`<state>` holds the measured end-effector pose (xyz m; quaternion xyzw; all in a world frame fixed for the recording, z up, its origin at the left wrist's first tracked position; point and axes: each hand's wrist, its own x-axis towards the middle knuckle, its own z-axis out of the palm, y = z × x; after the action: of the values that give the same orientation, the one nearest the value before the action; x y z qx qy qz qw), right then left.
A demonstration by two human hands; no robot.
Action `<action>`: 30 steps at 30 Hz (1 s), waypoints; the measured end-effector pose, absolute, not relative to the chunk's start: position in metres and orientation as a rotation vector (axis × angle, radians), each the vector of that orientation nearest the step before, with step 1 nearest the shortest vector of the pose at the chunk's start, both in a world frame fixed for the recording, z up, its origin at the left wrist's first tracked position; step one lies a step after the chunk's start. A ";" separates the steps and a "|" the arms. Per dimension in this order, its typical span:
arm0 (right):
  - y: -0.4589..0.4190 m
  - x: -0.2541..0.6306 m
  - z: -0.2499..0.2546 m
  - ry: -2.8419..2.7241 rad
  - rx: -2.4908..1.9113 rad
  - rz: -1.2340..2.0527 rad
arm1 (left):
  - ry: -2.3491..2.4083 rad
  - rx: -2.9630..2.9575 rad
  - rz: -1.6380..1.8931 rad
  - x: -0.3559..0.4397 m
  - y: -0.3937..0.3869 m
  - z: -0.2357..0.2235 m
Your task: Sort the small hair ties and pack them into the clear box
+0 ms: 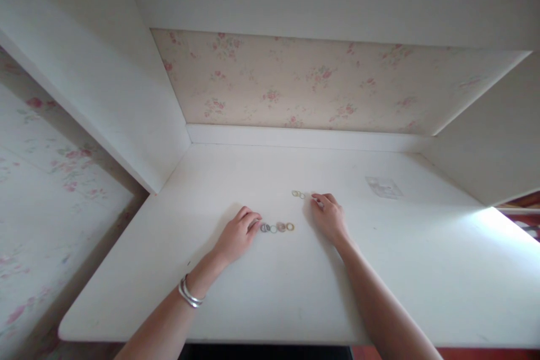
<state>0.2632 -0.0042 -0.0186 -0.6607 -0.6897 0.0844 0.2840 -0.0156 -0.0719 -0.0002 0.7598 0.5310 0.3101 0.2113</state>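
My left hand (238,233) rests on the white desk (379,270), fingers curled and pressed together, their tips touching the left end of a short row of several small rings (277,228). My right hand (329,215) lies farther right and back, fingers bent in a pinch near two small gold rings (298,194); whether anything sits between those fingertips is too small to make out. A silver bangle (189,294) circles my left wrist.
The desk sits in a white alcove with side panels (139,101) left and right and floral wallpaper (304,84) behind. A small clear packet (383,187) lies at the back right. Bright light falls on the desk's right edge (502,230).
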 end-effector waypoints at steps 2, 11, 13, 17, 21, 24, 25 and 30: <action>-0.005 0.258 -0.017 -1.927 -1.763 0.189 | 1.486 2.095 0.874 -0.015 -0.071 -0.001; -0.007 0.254 -0.009 -2.108 -1.752 0.140 | 1.466 1.999 0.917 -0.018 -0.067 -0.001; -0.008 0.255 -0.012 -2.142 -1.717 0.152 | 1.469 1.979 0.925 -0.018 -0.066 -0.001; -0.014 0.253 -0.014 -2.124 -1.650 0.191 | 1.457 1.950 0.943 -0.019 -0.064 -0.003; -0.030 0.240 -0.013 -2.019 -1.463 0.299 | 1.417 2.016 0.910 -0.019 -0.068 -0.001; -0.043 0.225 -0.012 -1.960 -1.376 0.374 | 1.363 2.189 0.788 -0.017 -0.073 0.003; -0.046 0.221 -0.011 -1.947 -1.367 0.398 | 1.349 2.246 0.746 -0.017 -0.075 0.005; -0.052 0.212 -0.010 -1.911 -1.372 0.466 | 1.356 2.398 0.655 -0.016 -0.078 0.006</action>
<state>0.2117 -0.0517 -0.0096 -0.5330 -0.7424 0.1810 0.3633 -0.0162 -0.0777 0.0065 0.8367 0.4731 0.2287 0.1542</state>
